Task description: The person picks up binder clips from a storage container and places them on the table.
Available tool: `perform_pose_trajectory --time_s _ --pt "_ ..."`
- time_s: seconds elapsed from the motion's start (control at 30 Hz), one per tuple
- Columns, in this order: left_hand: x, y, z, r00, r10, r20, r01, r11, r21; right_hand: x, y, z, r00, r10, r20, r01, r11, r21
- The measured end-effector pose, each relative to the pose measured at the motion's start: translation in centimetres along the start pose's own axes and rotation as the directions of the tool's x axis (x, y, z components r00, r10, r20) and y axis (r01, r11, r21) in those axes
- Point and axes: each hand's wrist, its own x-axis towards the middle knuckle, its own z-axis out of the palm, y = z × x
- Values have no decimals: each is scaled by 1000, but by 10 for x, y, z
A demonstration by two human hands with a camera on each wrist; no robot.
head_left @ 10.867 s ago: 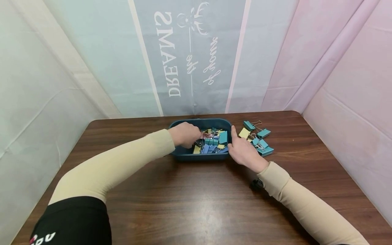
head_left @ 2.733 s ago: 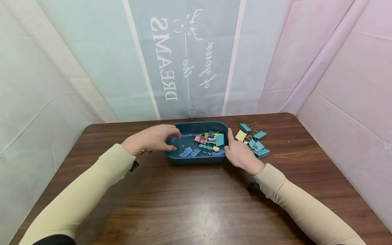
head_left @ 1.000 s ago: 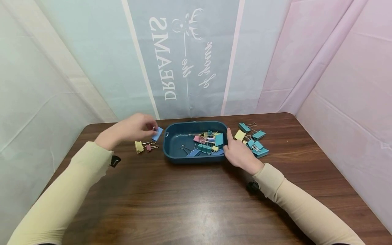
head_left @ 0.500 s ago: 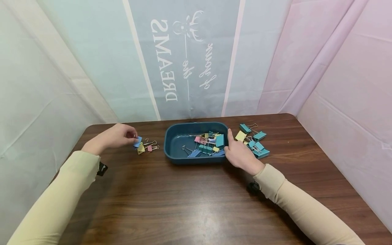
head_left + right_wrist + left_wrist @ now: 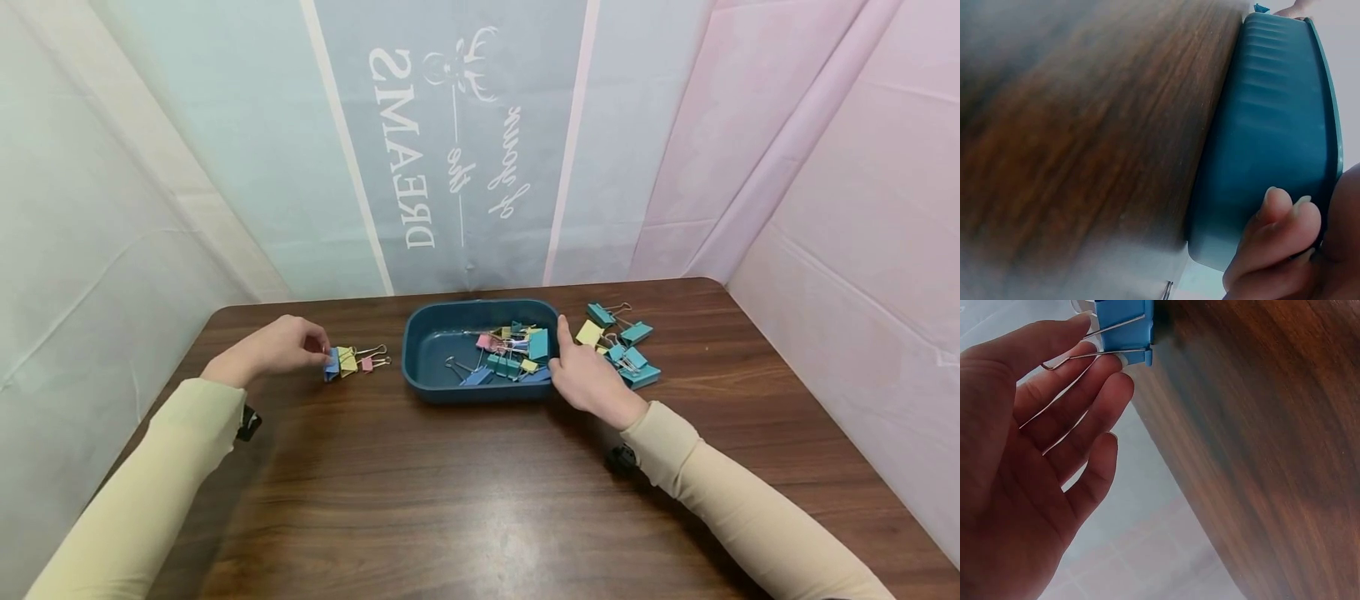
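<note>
In the head view, my left hand point(image 5: 279, 348) is at the left of the table, pinching a blue binder clip point(image 5: 332, 365) beside a yellow binder clip point(image 5: 347, 360) and a small pink binder clip point(image 5: 367, 364). The left wrist view shows thumb and fingertips at the wire handles of that blue clip point(image 5: 1125, 328), the other fingers loosely bent. My right hand point(image 5: 592, 375) grips the right end of a dark blue plastic bin point(image 5: 438, 393), index finger along its rim. In the right wrist view, curled fingers point(image 5: 1279, 244) lie against the bin's outer wall point(image 5: 1266, 137).
Binder clips in blue, teal, yellow and pink lie in the bin, mostly in its right half, such as a teal one point(image 5: 538, 343). Right of the bin is a pile of teal clips point(image 5: 636, 333) and yellow clips point(image 5: 589, 332). Curtains hang behind the wooden table point(image 5: 450, 500).
My left hand has carried a blue binder clip out of the bin and leftward, then lowered it beside the yellow clip. The right hand has stayed at the bin's right end.
</note>
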Motion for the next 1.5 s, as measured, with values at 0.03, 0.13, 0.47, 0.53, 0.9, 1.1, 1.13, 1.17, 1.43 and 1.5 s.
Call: perform_pose_trajectory --time_s 0.03,0.13,0.47,0.53,0.9,1.1,1.13,1.17,1.43,1.5 --pt "0 0 0 1000 -3 -5 3 1000 1 0 0 0 1000 1 0 -1 1000 -1" --pt "0 0 -1 999 -23 -28 23 1000 -10 0 1 0 1000 5 -1 -5 1000 -4" --pt "5 18 -10 996 22 -83 -24 1000 -17 1 1 0 1000 5 0 -5 1000 -10" --pt "8 26 -11 996 31 -82 -33 999 -24 1 1 0 1000 5 0 -5 1000 -13" --pt "34 92 -9 976 203 -79 -203 979 14 1 1 -1 1000 8 1 -8 1000 -7" --pt "50 129 1 956 291 -36 -289 956 45 1 0 -1 1000 8 2 -8 1000 -5" --pt "53 134 3 951 307 -30 -305 951 56 1 0 -1 1000 8 3 -8 1000 -6" --pt "56 138 6 946 325 -23 -323 944 67 1 0 -1 1000 8 3 -8 1000 -6" --pt "78 167 26 909 402 110 -412 906 94 0 -1 0 1000 2 3 -2 1000 -12" --pt "83 173 31 899 410 152 -427 898 104 1 0 0 1000 -5 -2 5 1000 -15"
